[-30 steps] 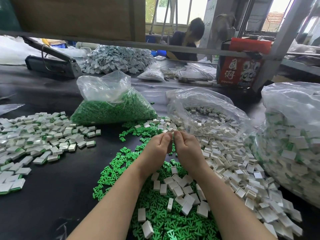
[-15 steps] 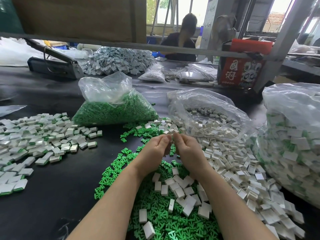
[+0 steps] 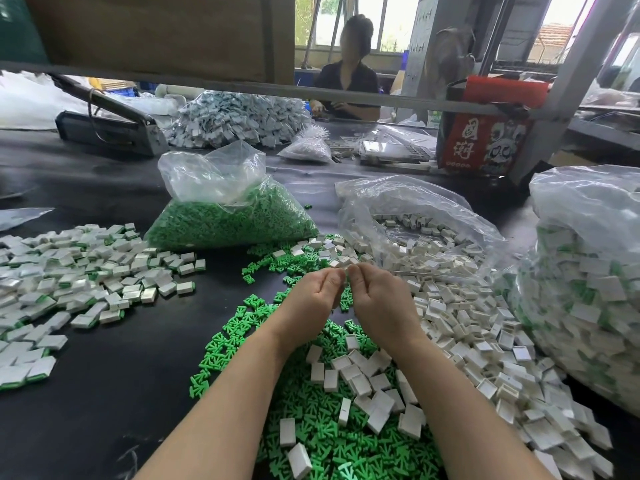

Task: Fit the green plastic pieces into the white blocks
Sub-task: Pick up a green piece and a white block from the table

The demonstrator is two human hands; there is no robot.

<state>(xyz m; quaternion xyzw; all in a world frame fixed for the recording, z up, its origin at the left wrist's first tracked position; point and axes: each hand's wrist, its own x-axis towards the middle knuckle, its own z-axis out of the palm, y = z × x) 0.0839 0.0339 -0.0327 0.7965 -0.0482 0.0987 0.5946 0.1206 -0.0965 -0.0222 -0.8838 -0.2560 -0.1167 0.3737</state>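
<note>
My left hand [image 3: 311, 299] and my right hand [image 3: 381, 303] meet fingertip to fingertip above the table's middle. Their curled fingers pinch one small piece between them. It is almost wholly hidden, and the sliver that shows looks like a white block. Loose green plastic pieces [image 3: 311, 427] lie heaped under my forearms with white blocks scattered on top. A wide spread of empty white blocks [image 3: 467, 334] runs along my right arm. White blocks with green showing at their edges [image 3: 69, 271] are spread at the left.
A clear bag of green pieces [image 3: 235, 220] stands behind my hands, beside an open bag of white blocks [image 3: 415, 220]. A large bag of white-and-green blocks [image 3: 588, 289] fills the right edge. Farther back are a grey machine [image 3: 107, 129], a red box [image 3: 485, 140] and a seated person [image 3: 349, 84].
My hands stay joined on the same small piece and have sunk slightly in the view. The person across the table has lifted their head.
</note>
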